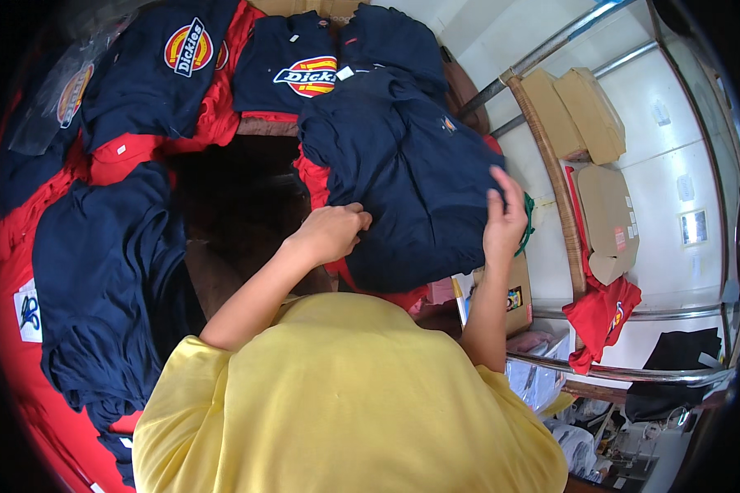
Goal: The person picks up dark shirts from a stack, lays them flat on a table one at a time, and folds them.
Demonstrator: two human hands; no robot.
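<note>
A navy sweatshirt (411, 164) with a small chest patch lies spread in front of me, its fabric creased. My left hand (329, 234) is at its lower left edge, fingers curled and pinched on the cloth. At the right edge, my right hand (504, 215) has its fingers extended and a little apart, beside or lightly touching the fabric; the fingertips are slightly blurred. Red cloth (314, 177) shows beneath the sweatshirt's left side. Just beyond it lies a navy garment (275, 57) with a large printed emblem and a white tag.
On the left are a stacked navy garment pile (99, 279) on red cloth (12, 320) and another emblem-printed navy garment (152, 74). A dark gap (234, 189) lies between the piles. To the right, a metal-railed rack (633, 374) holds cardboard boxes (604, 205) and a red garment (604, 320).
</note>
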